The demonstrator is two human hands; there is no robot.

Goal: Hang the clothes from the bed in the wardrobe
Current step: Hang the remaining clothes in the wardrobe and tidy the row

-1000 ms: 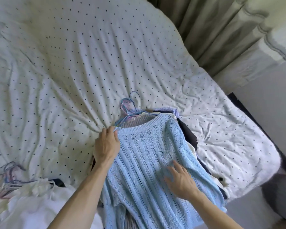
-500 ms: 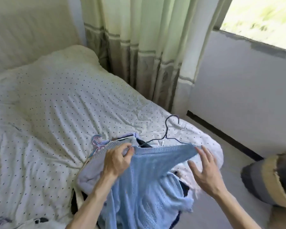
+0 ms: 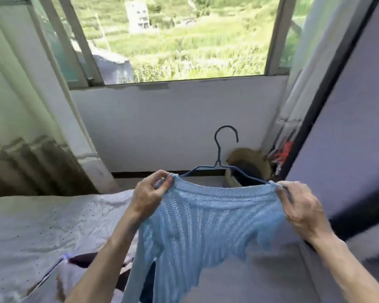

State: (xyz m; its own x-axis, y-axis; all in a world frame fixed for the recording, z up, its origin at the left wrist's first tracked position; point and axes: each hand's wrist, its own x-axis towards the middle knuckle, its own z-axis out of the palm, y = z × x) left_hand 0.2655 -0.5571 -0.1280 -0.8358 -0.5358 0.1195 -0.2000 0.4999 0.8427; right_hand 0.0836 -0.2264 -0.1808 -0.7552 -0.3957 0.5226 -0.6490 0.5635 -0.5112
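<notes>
A wide window (image 3: 184, 36) fills the far wall and looks out on green slopes, with a pale curtain (image 3: 20, 101) hanging at its left. The bed (image 3: 37, 224), under a dotted white cover, takes up the lower left. On the right stands a tall pale panel with a dark edge (image 3: 346, 132); whether it is the wardrobe cannot be told.

The light blue knitted sweater (image 3: 206, 228) hangs in mid-air between bed and panel, off the bed, with its neckline stretched wide. A heap of other clothes (image 3: 59, 278) lies on the bed's near corner. A round brown basket (image 3: 249, 160) sits on the floor behind the dark wire hanger (image 3: 218, 156), whose hook stands upright and whose arms run into the neckline.

The left hand (image 3: 149, 191) pinches the sweater's left shoulder between thumb and curled fingers. The right hand (image 3: 302, 206) grips the right shoulder, fingers closed over knit and hanger end.
</notes>
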